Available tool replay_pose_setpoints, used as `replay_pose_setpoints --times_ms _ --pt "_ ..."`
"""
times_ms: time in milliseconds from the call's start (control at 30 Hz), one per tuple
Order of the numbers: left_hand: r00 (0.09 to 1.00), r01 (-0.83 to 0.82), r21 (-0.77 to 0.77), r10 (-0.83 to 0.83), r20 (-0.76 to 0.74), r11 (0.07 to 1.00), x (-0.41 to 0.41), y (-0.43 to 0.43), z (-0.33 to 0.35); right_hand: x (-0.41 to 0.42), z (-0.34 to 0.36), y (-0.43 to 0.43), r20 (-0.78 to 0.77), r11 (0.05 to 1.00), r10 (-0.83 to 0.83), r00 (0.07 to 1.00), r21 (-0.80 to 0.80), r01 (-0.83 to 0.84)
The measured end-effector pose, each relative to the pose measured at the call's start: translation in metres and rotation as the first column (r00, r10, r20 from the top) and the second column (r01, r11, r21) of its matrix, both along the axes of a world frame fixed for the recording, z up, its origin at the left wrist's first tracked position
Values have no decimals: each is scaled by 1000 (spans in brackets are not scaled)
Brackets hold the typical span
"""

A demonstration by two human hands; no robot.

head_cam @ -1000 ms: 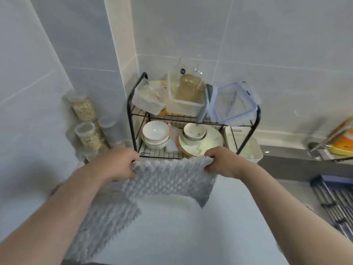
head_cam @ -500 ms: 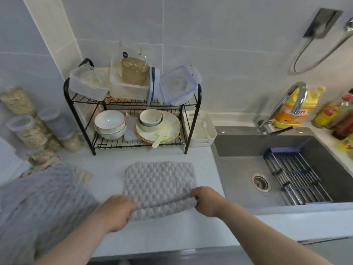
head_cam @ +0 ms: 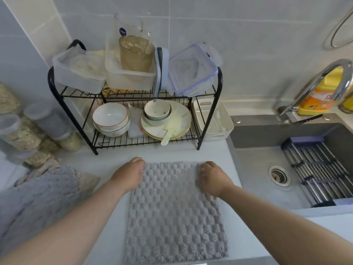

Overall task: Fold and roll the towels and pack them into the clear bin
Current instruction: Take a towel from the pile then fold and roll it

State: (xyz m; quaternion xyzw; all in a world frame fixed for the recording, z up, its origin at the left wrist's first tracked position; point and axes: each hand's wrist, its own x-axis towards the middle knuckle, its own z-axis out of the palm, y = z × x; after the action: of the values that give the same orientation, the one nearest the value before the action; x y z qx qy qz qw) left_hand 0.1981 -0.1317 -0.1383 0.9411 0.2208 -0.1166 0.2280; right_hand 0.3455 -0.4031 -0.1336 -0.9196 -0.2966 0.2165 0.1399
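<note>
Held gray towel (head_cam: 172, 213) flat.
Curled fingers of left hand (head_cam: 128, 177) and right hand (head_cam: 212, 179) round far corners; judged soft, light, best pinched there.

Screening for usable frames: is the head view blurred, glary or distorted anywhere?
Head view: wide-angle distortion bows the rack and tile lines toward the edges; soft light, faint shadows; sheen on the faucet; towel, left hand and right hand reasonably sharp.
</note>
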Motion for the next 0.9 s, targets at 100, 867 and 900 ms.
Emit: replay_pose_setpoints --times_ms 100,867,900 --pt "999 5 10 -5 -36 1000 20 5 -13 17 -4 26 -44 985 -123 991 -130 117" --pt "963 -184 -83 196 183 979 -110 -76 49 -54 9 -78 185 919 18 983 384 -89" --pt "968 -175 -65 184 168 982 -118 -84 48 -62 4 -85 166 926 31 986 367 -91"
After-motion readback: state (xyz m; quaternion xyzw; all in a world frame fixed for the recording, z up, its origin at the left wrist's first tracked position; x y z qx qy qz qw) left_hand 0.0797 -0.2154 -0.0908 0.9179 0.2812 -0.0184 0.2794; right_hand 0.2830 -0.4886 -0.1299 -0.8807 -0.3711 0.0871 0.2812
